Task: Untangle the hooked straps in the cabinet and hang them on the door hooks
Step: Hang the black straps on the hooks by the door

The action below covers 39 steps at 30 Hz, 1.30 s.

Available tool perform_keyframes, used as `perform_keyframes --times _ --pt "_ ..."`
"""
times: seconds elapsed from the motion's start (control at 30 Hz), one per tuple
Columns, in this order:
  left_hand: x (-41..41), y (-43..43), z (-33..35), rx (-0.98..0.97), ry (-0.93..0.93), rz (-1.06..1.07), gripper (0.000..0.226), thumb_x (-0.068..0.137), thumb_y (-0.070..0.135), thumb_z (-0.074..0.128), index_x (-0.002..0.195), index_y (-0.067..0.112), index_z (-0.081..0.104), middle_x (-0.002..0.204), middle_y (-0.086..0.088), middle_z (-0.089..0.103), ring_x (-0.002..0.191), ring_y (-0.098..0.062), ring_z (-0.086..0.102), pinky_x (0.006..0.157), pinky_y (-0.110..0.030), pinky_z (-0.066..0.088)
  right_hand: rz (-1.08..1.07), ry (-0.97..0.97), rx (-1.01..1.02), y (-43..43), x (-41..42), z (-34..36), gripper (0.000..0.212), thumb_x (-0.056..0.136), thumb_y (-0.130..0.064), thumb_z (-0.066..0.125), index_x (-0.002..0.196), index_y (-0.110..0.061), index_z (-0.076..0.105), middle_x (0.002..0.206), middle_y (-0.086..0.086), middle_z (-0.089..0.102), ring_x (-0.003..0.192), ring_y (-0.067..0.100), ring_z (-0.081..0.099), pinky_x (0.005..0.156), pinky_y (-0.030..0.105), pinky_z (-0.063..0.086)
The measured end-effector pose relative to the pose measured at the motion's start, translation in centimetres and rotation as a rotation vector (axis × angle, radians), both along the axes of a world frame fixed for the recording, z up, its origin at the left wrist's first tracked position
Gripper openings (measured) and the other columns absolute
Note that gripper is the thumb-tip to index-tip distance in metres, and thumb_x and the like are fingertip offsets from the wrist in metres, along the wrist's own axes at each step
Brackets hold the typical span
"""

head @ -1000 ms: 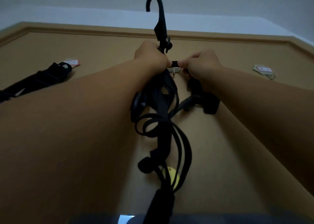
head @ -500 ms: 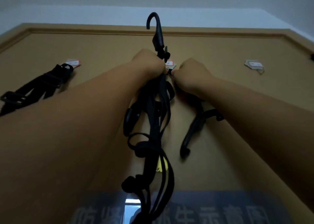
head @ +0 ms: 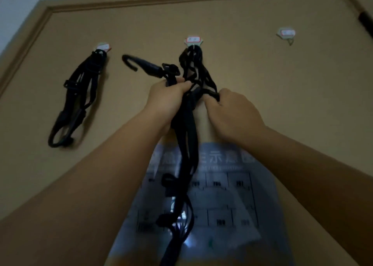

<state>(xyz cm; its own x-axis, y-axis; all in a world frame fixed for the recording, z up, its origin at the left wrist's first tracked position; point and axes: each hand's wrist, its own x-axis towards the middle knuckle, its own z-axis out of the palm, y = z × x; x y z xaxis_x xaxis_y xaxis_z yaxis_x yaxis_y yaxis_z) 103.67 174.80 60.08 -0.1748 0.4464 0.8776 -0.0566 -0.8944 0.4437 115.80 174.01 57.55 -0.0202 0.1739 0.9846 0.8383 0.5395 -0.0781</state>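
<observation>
A door (head: 262, 104) carries 3 hooks. A tangled strap bundle (head: 185, 128) is looped over the middle hook (head: 193, 43), its long axis running straight down between both hands. The left hand (head: 167, 100) has a closed grip on the bundle just below that hook. The right hand (head: 232, 112) pinches a loop beside it. The empty right hook (head: 286, 35) lies up and right, nearer the right hand.

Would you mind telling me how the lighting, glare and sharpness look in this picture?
Head view: dim overall, black straps nearly silhouettes. Head view: glare whitens the lower poster. Head view: soft focus, hook labels unreadable; wide-angle stretch enlarges the forearms.
</observation>
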Motion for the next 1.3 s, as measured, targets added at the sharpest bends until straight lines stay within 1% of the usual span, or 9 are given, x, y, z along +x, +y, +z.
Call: perform_keyframes --times 0.23,0.43,0.6,0.77,0.9,1.03,1.17,1.23,1.3 --pt "0.7 -3.2 -8.0 -0.167 -0.056 -0.09 0.019 0.089 0.02 0.058 0.108 0.018 0.061 0.098 -0.004 0.062 0.074 -0.012 0.059 0.045 -0.014 0.049 0.48 0.121 -0.286 -2.1 0.2 -10.9 0.027 0.094 -0.034 0.043 0.082 -0.013 0.054 0.065 -0.004 0.047 0.06 0.008 0.047 0.065 0.024 0.04" --pt "2.0 -4.6 -17.0 -0.325 -0.156 -0.18 0.008 0.088 0.024 0.06 0.094 0.019 0.063 0.09 0.001 0.064 0.082 -0.011 0.063 0.064 -0.024 0.053 1.087 0.324 -0.84 -6.4 -0.4 -21.1 0.029 0.08 -0.041 0.065 0.092 -0.015 0.062 0.075 0.001 0.067 0.067 0.01 0.066 0.066 0.023 0.055" --pt "1.9 -4.9 -25.0 -0.461 -0.295 -0.416 0.007 0.089 0.018 0.056 0.087 0.015 0.062 0.07 0.003 0.066 0.061 -0.009 0.063 0.059 -0.025 0.054 1.023 0.406 -0.972 -8.0 -0.9 -29.9 0.024 0.083 -0.011 0.063 0.086 -0.035 0.062 0.052 -0.005 0.055 0.05 0.01 0.053 0.073 0.043 0.05" --pt "1.3 -4.3 -34.2 -0.689 -0.252 -0.377 0.013 0.087 0.028 0.06 0.084 0.018 0.067 0.069 0.003 0.068 0.066 -0.011 0.065 0.056 -0.024 0.051 0.903 0.584 -1.116 -8.1 0.3 -35.2 0.024 0.089 -0.002 0.052 0.086 -0.025 0.06 0.042 -0.007 0.043 0.038 0.009 0.041 0.045 0.025 0.041" --pt "0.2 -4.8 -42.4 -0.952 0.099 -0.328 0.065 0.062 0.077 0.059 0.103 0.027 0.069 0.108 0.003 0.071 0.101 -0.012 0.066 0.084 -0.034 0.054 0.808 0.626 -1.28 -7.5 1.6 -37.4 0.028 0.091 -0.01 0.051 0.064 -0.013 0.051 0.045 0.0 0.038 0.035 0.011 0.034 0.046 0.029 0.033" --pt "-1.4 -6.9 -45.7 -1.278 0.404 -0.351 0.08 0.055 0.082 0.031 0.081 0.018 0.072 0.083 -0.004 0.075 0.07 -0.015 0.069 0.054 -0.022 0.047 0.631 0.468 -1.443 -6.5 1.8 -38.9 0.024 0.094 -0.014 0.049 0.07 -0.011 0.051 0.048 0.0 0.038 0.035 0.011 0.033 0.043 0.024 0.034" --pt "-2.2 -8.2 -45.4 -1.092 0.535 -0.19 0.053 0.067 0.061 0.052 0.063 0.01 0.065 0.049 0.003 0.059 0.042 -0.011 0.049 0.043 -0.018 0.036 0.497 0.254 -1.499 -5.7 1.5 -40.6 0.024 0.089 -0.019 0.054 0.065 -0.016 0.052 0.047 -0.002 0.043 0.037 0.011 0.039 0.049 0.03 0.038" --pt "-2.1 -8.0 -45.3 -0.89 0.479 -0.04 0.016 0.07 0.032 0.074 0.078 0.024 0.062 0.067 0.01 0.059 0.059 -0.005 0.054 0.053 -0.012 0.042 0.5 0.205 -1.522 -5.6 1.2 -41.2 0.021 0.088 -0.017 0.054 0.069 -0.007 0.056 0.045 -0.002 0.042 0.038 0.012 0.04 0.051 0.032 0.038" --pt "-2.0 -7.7 -45.6 -0.726 0.713 0.09 0.05 0.073 0.017 0.075 0.106 0.045 0.049 0.101 0.02 0.053 0.085 0.011 0.049 0.067 -0.004 0.04 0.517 0.177 -1.53 -5.7 0.9 -41.6 0.015 0.085 -0.013 0.054 0.079 -0.001 0.06 0.042 -0.004 0.043 0.038 0.011 0.041 0.051 0.032 0.04"
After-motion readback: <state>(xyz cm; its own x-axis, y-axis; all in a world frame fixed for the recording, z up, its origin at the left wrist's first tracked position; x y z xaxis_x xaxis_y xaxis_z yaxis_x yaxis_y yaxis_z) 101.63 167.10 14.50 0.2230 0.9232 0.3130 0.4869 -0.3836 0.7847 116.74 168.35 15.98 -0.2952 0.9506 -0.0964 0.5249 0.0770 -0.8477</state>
